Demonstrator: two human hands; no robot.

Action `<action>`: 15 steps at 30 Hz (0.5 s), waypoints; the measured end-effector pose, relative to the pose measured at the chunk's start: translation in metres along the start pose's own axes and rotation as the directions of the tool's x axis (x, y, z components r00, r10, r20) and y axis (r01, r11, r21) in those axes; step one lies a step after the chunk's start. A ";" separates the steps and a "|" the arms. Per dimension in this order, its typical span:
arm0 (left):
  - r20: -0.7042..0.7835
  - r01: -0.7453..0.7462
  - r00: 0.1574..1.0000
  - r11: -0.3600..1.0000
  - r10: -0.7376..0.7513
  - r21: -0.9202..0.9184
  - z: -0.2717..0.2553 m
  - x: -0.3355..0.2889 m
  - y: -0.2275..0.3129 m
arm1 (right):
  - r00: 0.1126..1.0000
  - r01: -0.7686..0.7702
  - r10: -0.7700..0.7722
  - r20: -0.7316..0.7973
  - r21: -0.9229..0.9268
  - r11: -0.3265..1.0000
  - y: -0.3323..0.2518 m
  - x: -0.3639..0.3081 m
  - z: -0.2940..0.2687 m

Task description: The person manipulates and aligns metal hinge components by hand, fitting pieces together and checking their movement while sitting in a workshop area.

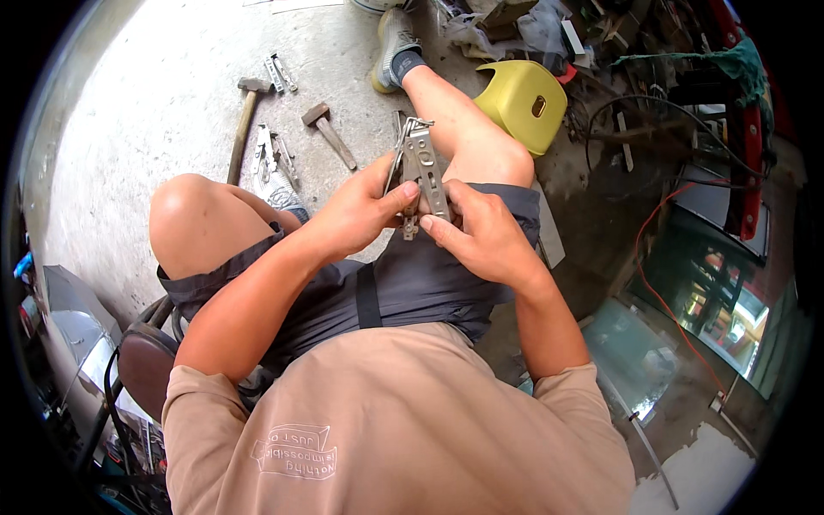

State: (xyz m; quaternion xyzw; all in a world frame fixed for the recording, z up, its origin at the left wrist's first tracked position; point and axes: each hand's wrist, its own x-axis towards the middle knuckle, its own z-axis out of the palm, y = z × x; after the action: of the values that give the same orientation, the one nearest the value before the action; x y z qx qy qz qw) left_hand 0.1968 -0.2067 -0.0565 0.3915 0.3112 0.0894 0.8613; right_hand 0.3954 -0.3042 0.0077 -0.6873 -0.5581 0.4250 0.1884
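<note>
A slotted metal bracket with hinged arms (423, 167) is held up over my lap between both hands. My left hand (375, 206) grips its left side, the thumb pressed on the metal. On the other side, my right hand (483, 227) has its thumb and fingers closed around the lower right edge. Some of the fingers are hidden behind the bracket. Similar metal pieces (275, 156) lie on the floor by my left foot, and a smaller one (279, 74) lies farther off.
On the concrete floor (154, 112) lie a long-handled hammer (244, 129) and a short hammer (330, 137). A yellow plastic stool (524, 103) is beyond my right knee. Glass panes (635, 356), a red cable (657, 296) and piled scrap (515, 26) are to the right.
</note>
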 end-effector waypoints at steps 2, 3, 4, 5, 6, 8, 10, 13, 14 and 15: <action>0.009 0.006 1.000 0.997 -0.006 -0.078 0.004 -0.005 0.002 | 0.999 -0.045 0.042 0.023 0.138 0.989 0.002 -0.003 0.002; 0.015 0.024 1.000 0.992 -0.023 -0.122 0.004 -0.005 0.002 | 0.998 -0.058 0.056 0.012 0.208 0.976 0.002 -0.004 0.003; 0.022 0.043 0.999 0.985 -0.040 -0.166 0.004 -0.005 0.003 | 0.997 -0.069 0.071 0.002 0.277 0.958 0.001 -0.006 0.005; 0.029 0.061 0.998 0.976 -0.057 -0.210 0.004 -0.005 0.003 | 0.995 -0.090 0.098 -0.001 0.373 0.923 0.001 -0.007 0.007; 0.045 0.074 0.997 0.963 -0.064 -0.261 0.004 -0.005 0.004 | 0.993 -0.106 0.122 -0.003 0.466 0.879 0.001 -0.007 0.010; 0.078 0.099 0.994 0.928 -0.076 -0.359 0.004 -0.005 0.004 | 0.988 -0.139 0.154 0.023 0.574 0.807 0.001 -0.007 0.010; 0.152 0.154 0.983 0.896 -0.099 -0.417 -0.001 -0.004 0.005 | 0.983 -0.177 0.167 0.075 0.612 0.770 -0.001 -0.007 0.006; 0.237 0.205 0.966 0.873 -0.107 -0.442 -0.008 -0.002 0.000 | 0.973 -0.230 0.150 0.176 0.661 0.714 0.000 -0.008 0.006; 0.261 0.217 0.959 0.871 -0.107 -0.440 -0.009 -0.002 0.000 | 0.971 -0.233 0.131 0.201 0.664 0.711 0.000 -0.008 0.005; 0.260 0.223 0.959 0.872 -0.115 -0.436 -0.008 -0.004 0.003 | 0.968 -0.238 0.114 0.224 0.667 0.706 0.001 -0.009 0.002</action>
State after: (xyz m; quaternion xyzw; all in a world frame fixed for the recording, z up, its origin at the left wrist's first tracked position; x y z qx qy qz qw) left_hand 0.1893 -0.2011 -0.0562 0.1543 0.2142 0.0394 0.9637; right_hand 0.3939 -0.3135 0.0094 -0.5802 -0.3058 0.6734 0.3411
